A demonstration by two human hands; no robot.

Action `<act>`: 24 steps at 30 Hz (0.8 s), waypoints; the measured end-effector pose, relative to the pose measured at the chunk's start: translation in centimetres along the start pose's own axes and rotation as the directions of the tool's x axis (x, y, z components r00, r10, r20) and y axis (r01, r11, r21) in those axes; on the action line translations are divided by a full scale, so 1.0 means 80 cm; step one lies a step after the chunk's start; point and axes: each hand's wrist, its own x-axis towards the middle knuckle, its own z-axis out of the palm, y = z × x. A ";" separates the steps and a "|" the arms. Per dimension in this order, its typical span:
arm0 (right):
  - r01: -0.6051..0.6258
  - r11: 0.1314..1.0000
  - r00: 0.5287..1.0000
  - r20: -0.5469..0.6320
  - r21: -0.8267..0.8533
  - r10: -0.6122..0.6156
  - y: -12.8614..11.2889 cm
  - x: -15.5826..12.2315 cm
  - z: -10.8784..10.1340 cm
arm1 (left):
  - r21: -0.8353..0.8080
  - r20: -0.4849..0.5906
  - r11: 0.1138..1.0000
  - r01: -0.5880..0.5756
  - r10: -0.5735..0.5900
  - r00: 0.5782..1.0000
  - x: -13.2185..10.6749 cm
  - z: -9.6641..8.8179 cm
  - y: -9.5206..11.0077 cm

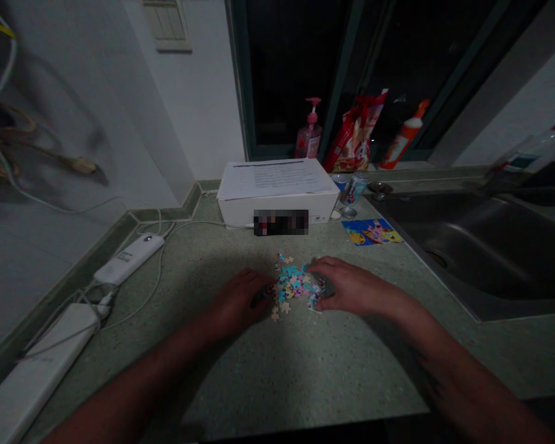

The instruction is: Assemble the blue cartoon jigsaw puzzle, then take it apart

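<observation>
A speckled green surface (240, 370) runs back to a window, with a steel sink (472, 259) sunk along its right side, its far end lost in shadow. Near the back edge sits a white box (277, 213) under a printed sheet (275, 179), its front partly hidden by a pixelated patch. Along the left edge lie a white power strip (37, 364) and a white adapter (129, 259), with cables trailing between them. Centred between the box and the front edge is a small heap of jigsaw pieces (296, 287), its overlapping pieces hard to tell apart in the dim light. The left hand (238, 302) and right hand (351, 287) touch the heap from either side, fingers curled against it. Whether either grip is clenched on a piece or relaxed, I cannot tell.
</observation>
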 end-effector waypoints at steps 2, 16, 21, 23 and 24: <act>-0.037 0.999 0.999 0.018 -0.024 0.037 -0.006 -0.007 0.000 | 0.007 -0.007 1.000 -0.007 0.007 1.000 -0.001 0.001 0.001; 0.043 0.999 0.998 0.036 -0.014 -0.043 -0.019 -0.007 0.004 | 0.014 -0.079 0.998 0.058 -0.057 0.995 0.004 0.012 -0.007; -0.083 0.994 0.995 0.049 -0.076 0.087 -0.017 -0.005 0.000 | 0.031 -0.051 0.998 0.046 -0.044 0.998 0.004 0.011 -0.001; -0.109 0.990 0.992 0.060 -0.085 0.114 -0.015 -0.004 -0.002 | 0.053 -0.048 0.998 0.042 -0.039 0.998 0.005 0.012 -0.001; -0.106 0.991 0.992 0.062 -0.081 0.112 -0.014 -0.004 -0.002 | 0.058 -0.053 0.998 0.039 -0.036 0.998 0.006 0.013 -0.002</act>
